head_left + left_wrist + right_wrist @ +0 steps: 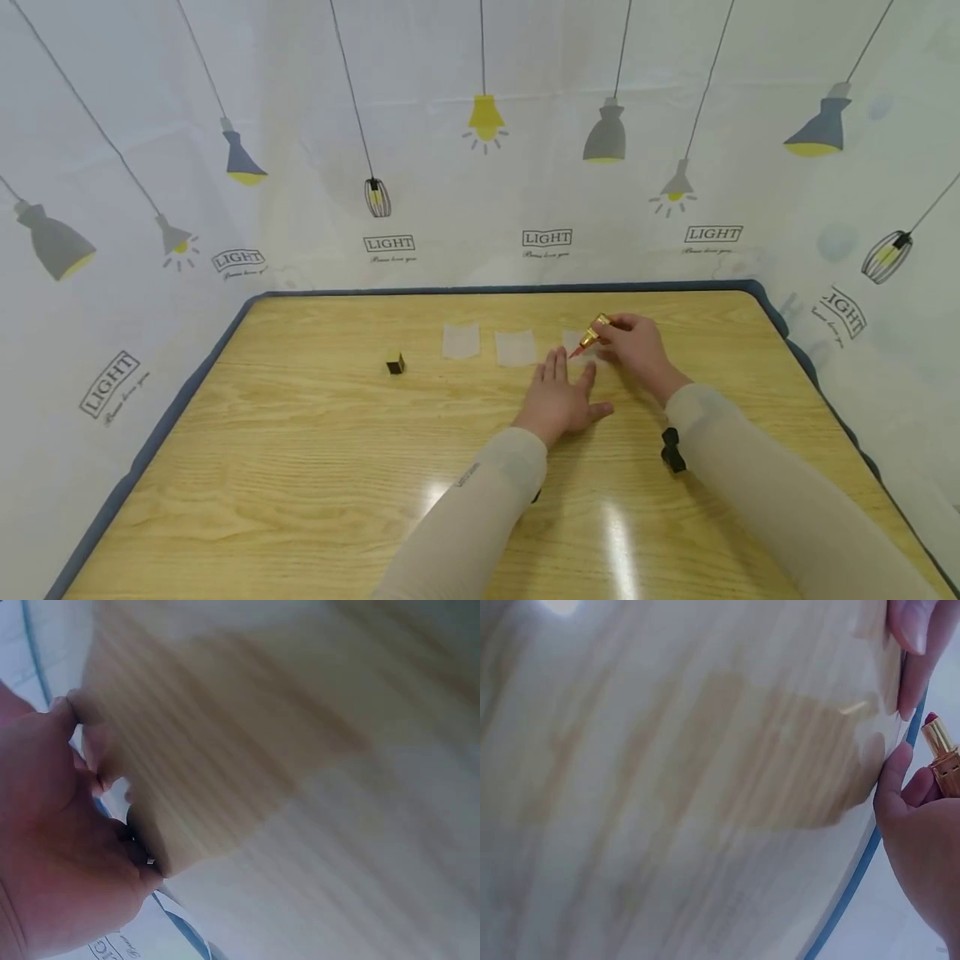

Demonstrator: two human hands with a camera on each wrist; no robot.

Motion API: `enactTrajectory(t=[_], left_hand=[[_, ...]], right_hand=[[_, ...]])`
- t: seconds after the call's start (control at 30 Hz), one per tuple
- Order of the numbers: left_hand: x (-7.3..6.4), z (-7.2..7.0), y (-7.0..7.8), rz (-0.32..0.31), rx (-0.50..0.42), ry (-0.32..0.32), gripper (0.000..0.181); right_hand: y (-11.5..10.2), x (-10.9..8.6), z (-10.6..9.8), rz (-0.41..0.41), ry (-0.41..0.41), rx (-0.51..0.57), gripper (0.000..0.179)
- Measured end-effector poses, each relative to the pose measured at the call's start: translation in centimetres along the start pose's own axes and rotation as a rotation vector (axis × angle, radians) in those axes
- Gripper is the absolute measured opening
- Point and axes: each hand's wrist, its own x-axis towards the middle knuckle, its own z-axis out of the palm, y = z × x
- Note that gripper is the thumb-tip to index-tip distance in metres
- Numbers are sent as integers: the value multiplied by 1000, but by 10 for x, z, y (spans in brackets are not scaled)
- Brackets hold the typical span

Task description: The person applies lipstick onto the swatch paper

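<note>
In the head view my right hand point(637, 348) pinches a gold lipstick point(595, 331), its red tip tilted down toward a thin white paper square point(570, 338). In the right wrist view the red bullet stands out of the gold tube point(943, 750), above the thumb and fingers. My left hand point(558, 402) lies palm down with spread, straight fingers, fingertips right at the near edge of that square. Part of the square is hidden behind the hands. The left wrist view shows the side of the left hand point(67, 847) low against the tabletop.
Two more white paper squares, a middle one point(515, 348) and a left one point(461, 341), lie in a row on the wooden table point(300, 458). Farther left stands a small black and gold block point(395, 362). A lamp-patterned curtain point(450, 192) surrounds the back and sides.
</note>
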Motion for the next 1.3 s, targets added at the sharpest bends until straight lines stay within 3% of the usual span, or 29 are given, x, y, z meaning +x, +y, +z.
enactTrajectory(t=[0.23, 0.43, 0.6, 0.73, 0.93, 1.1, 1.3], left_hand=[[-17, -4, 4, 25, 109, 90, 82], [-33, -22, -3, 112, 187, 171, 82], [-42, -36, -21, 45, 118, 238, 74], [-49, -37, -37, -39, 39, 217, 78], [-51, -26, -53, -89, -37, 178, 81], [-54, -18, -58, -131, -81, 136, 83], [-53, -18, -59, -139, -60, 126, 82]], right_hand=[[0, -2, -1, 25, -23, 11, 59], [-11, -2, -4, 4, -14, 48, 58], [-26, -1, 0, -24, -6, 33, 54], [-39, -2, 10, -43, -27, 26, 52], [-48, 0, 32, -75, -58, -5, 54], [-47, -2, 48, -39, -78, -53, 56], [-48, -4, 63, -42, -66, -88, 56]])
